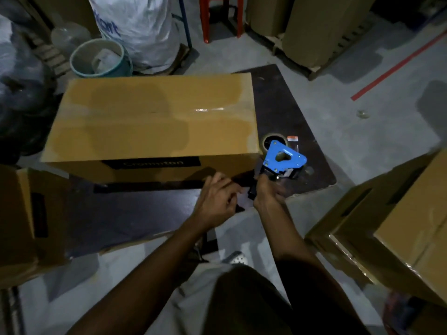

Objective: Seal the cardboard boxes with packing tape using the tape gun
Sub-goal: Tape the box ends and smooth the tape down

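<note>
At the near right corner of the cardboard box (150, 117), the right hand (267, 193) is curled round the dark handle of the tape gun (283, 158) and holds it. The gun's blue side plate faces up, with its nose at the box's right end. A brown tape roll (274, 139) shows just behind the plate.

The left hand (215, 201) lies just beside the right, against the box's near face, fingers curled inward. Low light hides what is between those fingers, so it cannot be told whether they hold anything.

The box is closed, long side toward the camera, with a black printed label on the near face. A glossy strip of tape (208, 109) runs along the top seam. The box rests on a dark board (290, 97) lying on the grey floor (338, 129). A small white and orange tag (292, 139) lies on the board beside the gun.

Obstructions noted:
- An opened carton (24, 213) stands close at the left.
- Stacked cartons (411, 226) crowd the right side.

Beyond the box are:
- a teal-rimmed bucket (79, 54)
- a white sack (145, 25)
- a red stool (205, 18)
- further cardboard on a pallet (321, 27)

A red line (399, 61) crosses the floor at the far right.
</note>
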